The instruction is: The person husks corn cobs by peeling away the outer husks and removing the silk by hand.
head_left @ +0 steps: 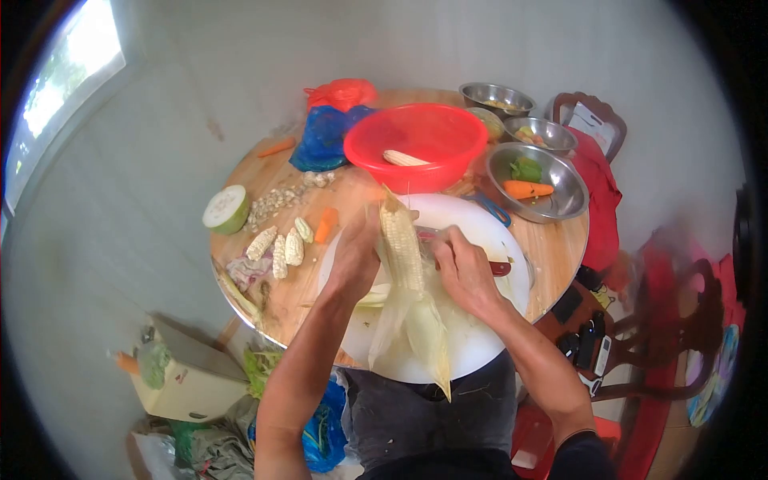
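Note:
An ear of corn [402, 248] stands upright over the round white cutting board [488, 336], its pale kernels bare and its peeled husk [428, 340] hanging toward me. My left hand [358, 254] is closed around the ear's left side. To the right of the cob, my right hand [466, 272] is closed with fingers pinched together; whatever they hold is too blurred to tell. A knife with a dark red handle [501, 269] lies on the board, partly hidden behind the right hand. Another piece of husk [373, 298] rests on the board below my left hand.
Behind the board is a red plastic basin [416, 128] with a peeled corn cob [405, 158] inside. Several metal bowls stand right, one with a carrot [528, 190]. Left lie short corn pieces [279, 256], garlic cloves [276, 204], a carrot piece [326, 226] and a cut gourd [227, 210].

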Available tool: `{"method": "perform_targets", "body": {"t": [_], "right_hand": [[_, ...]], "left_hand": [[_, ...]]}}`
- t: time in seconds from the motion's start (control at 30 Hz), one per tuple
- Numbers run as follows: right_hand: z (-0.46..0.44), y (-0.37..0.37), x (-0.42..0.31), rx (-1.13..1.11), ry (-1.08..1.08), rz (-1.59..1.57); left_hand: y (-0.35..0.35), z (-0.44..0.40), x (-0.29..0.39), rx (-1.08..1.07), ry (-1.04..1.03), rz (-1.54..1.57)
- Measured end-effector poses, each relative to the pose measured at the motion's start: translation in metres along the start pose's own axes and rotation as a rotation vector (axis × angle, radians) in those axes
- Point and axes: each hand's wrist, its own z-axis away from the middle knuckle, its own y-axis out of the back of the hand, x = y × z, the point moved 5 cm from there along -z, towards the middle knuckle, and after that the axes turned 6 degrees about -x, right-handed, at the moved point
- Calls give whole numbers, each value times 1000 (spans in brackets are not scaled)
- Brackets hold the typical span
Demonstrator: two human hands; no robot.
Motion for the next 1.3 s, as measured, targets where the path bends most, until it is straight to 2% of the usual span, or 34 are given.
{"method": "perform_targets", "body": {"t": [0.13, 0.23, 0.3, 0.43, 0.5, 0.6, 0.63, 0.7, 0.8, 0.9, 1.03, 1.13, 1.17, 1.2, 1.3], "right_hand": [[-24, 8, -44, 13, -27, 61], [-34, 9, -52, 59, 32, 188], [-37, 8, -54, 187, 152, 259], [-31, 7, -29, 207, 123, 261], [-24, 7, -4, 146, 0, 207], [-8, 11, 17, 85, -115, 164], [-7, 11, 18, 83, -118, 166], [-4, 10, 16, 89, -102, -26], [-11, 10, -20, 31, -71, 14], [-19, 7, -33, -36, -1, 85], [-12, -5, -2, -5, 69, 56], [-5, -9, 15, 10, 21, 30], [-3, -7, 16, -4, -31, -33], [-2, -4, 12, -17, -87, -96], [-12, 3, -20, -10, -111, -127]], "left_hand": [[-12, -1, -6, -63, -56, 94], [-21, 5, -10, 33, 12, 199], [-25, 11, -4, 66, -122, -210], [-35, 11, -3, -12, -107, -67], [-27, 12, -9, -55, -11, 51], [-16, 11, -17, -56, -44, 91], [-13, 10, -19, -56, -42, 95], [-10, 8, -25, -57, -34, 184], [-13, 5, -28, -70, -49, 248], [-18, 8, -24, -83, -44, 200], [-13, 9, -21, -38, -46, 161], [-11, 14, -11, -45, -34, 133], [-11, 17, -7, -15, 11, 32], [-13, 19, -5, 12, 60, -69], [-15, 13, -16, 19, 70, -62]]}}
